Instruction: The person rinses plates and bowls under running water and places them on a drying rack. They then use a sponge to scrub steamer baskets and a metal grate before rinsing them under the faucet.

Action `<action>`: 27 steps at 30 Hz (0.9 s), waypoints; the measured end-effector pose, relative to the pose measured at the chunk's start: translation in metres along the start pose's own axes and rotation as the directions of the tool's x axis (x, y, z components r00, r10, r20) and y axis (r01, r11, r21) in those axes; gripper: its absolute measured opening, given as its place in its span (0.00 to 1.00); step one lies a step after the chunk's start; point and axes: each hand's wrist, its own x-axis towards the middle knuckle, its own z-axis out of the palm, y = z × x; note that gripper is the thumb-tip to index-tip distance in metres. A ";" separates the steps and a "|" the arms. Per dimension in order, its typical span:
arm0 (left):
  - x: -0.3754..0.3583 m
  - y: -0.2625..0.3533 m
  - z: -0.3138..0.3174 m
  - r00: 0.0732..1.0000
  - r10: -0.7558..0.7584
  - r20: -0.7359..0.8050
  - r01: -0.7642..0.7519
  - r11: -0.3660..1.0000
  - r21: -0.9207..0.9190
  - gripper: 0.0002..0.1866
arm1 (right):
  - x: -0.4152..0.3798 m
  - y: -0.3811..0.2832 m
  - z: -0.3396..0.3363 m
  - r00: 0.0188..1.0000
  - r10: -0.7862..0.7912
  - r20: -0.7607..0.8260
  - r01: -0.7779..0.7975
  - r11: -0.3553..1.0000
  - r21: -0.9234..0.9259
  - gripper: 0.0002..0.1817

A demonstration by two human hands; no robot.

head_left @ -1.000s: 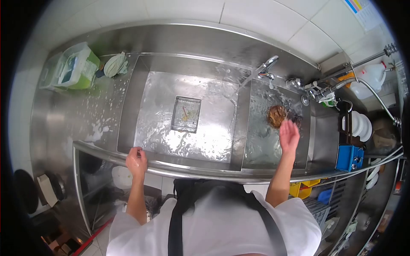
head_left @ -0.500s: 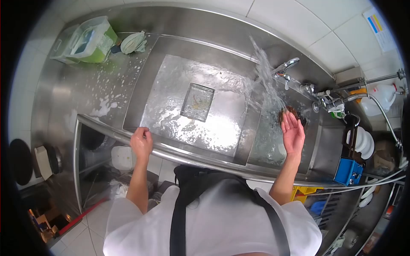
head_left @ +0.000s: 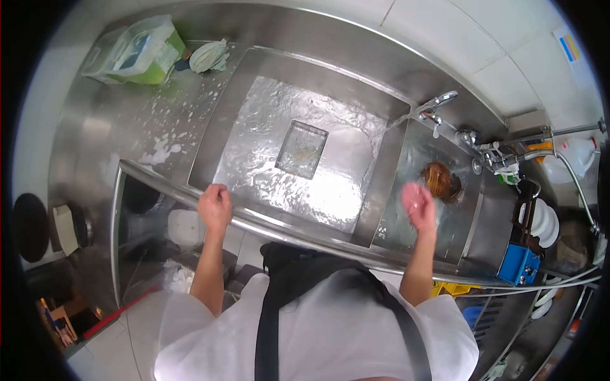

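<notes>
In the water of the right-hand basin sit brown, amber-looking round dishes, partly under the surface. My right hand hovers over that basin just left of the dishes, slightly smeared by motion; its fingers are loosely cupped, with nothing seen in them. My left hand is at the front rim of the sink, fingers curled in a loose fist and no object showing in it. Left of the basin, a wide shallow sink section holds a rectangular drain strainer with small scraps in it, and water spreads across the metal.
A chrome tap leans over the divide between the sections. Soapy drops, a green-tinted plastic tub and a crumpled cloth are on the left counter. Stacked white plates and a blue container stand at right.
My right hand has drawn back from the brown dishes and its fingers have curled from flat. The splash of water thrown up beside the tap has gone. My left hand stays by the rim.
</notes>
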 end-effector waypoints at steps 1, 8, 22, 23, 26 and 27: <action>0.004 0.001 0.002 1.000 -0.001 0.004 0.001 1.000 0.006 0.05 | -0.017 -0.022 0.059 0.989 -0.078 0.128 0.087 0.994 -0.066 0.20; 0.016 -0.001 -0.007 0.999 -0.002 -0.052 0.004 0.999 0.039 0.05 | -0.041 -0.056 0.091 0.929 -0.351 0.120 0.362 0.929 -0.082 0.20; 0.024 0.018 0.007 1.000 -0.004 -0.022 0.005 0.997 0.074 0.05 | -0.081 -0.033 0.150 0.955 -0.122 0.271 0.148 0.986 -0.080 0.25; 0.022 0.019 0.007 1.000 -0.002 -0.022 0.004 0.997 0.073 0.05 | -0.085 -0.038 0.156 0.938 -0.193 0.287 0.247 0.954 -0.168 0.25; 0.019 0.016 0.006 0.998 -0.060 0.007 0.060 0.996 0.062 0.05 | -0.072 -0.054 0.099 0.970 -0.237 0.063 0.244 0.954 -0.173 0.24; 0.022 0.017 0.004 0.999 -0.044 -0.002 0.044 0.997 0.069 0.05 | -0.058 -0.053 0.061 0.966 -0.244 -0.080 0.231 0.962 -0.144 0.23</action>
